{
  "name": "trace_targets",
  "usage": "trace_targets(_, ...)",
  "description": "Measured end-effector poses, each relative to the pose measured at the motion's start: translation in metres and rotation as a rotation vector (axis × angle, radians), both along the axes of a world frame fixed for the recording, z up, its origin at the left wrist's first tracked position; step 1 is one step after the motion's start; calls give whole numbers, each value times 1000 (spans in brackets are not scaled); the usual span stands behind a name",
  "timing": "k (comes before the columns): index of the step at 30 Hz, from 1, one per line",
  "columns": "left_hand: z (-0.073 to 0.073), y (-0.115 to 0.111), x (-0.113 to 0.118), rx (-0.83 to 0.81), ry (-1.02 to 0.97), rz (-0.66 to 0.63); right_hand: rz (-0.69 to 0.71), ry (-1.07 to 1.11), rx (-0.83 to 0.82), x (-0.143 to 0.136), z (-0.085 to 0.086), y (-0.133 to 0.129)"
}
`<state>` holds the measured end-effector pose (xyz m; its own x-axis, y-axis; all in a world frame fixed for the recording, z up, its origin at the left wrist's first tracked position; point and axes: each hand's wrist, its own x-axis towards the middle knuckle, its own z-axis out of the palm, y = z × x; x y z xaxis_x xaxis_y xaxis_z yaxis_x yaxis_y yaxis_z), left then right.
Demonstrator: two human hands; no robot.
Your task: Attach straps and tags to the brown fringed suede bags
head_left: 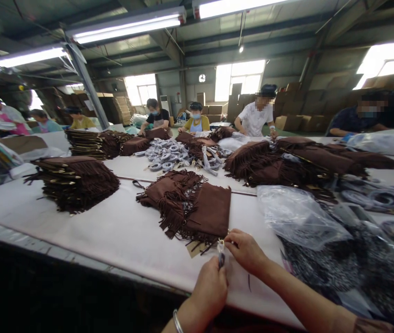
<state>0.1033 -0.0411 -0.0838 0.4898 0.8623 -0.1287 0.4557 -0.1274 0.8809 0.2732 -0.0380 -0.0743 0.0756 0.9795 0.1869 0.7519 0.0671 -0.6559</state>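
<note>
A brown fringed bag (214,208) lies on the white table in front of me, its near corner toward my hands. My left hand (211,282) is closed around a plastic-wrapped strap end (221,259), whose gold-coloured clasp (221,242) points at that corner. At the same corner my right hand (245,249) pinches close to the bag's small metal fitting; what exactly sits between its fingertips is hidden. A tan tag (194,249) sticks out from under the fringe. More brown fringed bags (167,189) lie just behind, overlapping this one.
Stacked brown bags (82,180) stand at left, with another heap (262,162) at right. Wrapped coiled straps (165,155) are piled mid-table. Clear plastic bags (297,215) and black-and-white material (328,263) lie right of my arm. Several co-workers (257,113) work across the table.
</note>
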Motion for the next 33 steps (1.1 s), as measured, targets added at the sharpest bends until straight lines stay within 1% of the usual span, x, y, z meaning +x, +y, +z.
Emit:
trace_targets(2, 2, -1, 0, 46, 49, -5, -67, -83, 11, 4, 1, 4)
trace_targets(4, 4, 0, 0, 8, 52, -7, -89, -112, 27, 7, 4, 5)
trace_targets(6, 6, 2, 0, -78, 22, -2, -27, -83, 40, 9, 6, 4)
trace_targets(8, 8, 3, 0, -143, -10, 10, 82, -60, 41, 8, 6, 1)
trace_targets(10, 8, 4, 1, -154, -33, 18, 146, -73, 42, 6, 4, -3)
trace_targets(12, 8, 4, 0, -133, -34, 20, 149, -98, 37, 2, 1, -4)
trace_targets(16, 9, 4, -2, -99, 8, 10, 62, -144, 19, -2, -3, 1)
trace_targets(18, 10, 3, -3, -109, 17, 7, 5, -175, 26, -2, -3, 4)
trace_targets(20, 12, 3, -3, -125, 11, 11, -19, -187, 32, -2, -3, 6)
trace_targets(22, 14, 3, -2, -176, -10, 24, -23, -177, 16, -2, -4, 8)
trace_targets(26, 14, 3, 0, -412, -103, 71, -75, -153, -28, -7, -8, 8)
trace_targets(27, 13, 3, 1, -449, -126, 76, -93, -149, -27, -10, -9, 7)
trace_targets(29, 11, 2, 1, -462, -150, 77, -151, -134, -25, -15, -11, 2)
trace_targets(33, 9, -4, 1, -434, -120, 72, -243, -65, -51, -24, -15, -7)
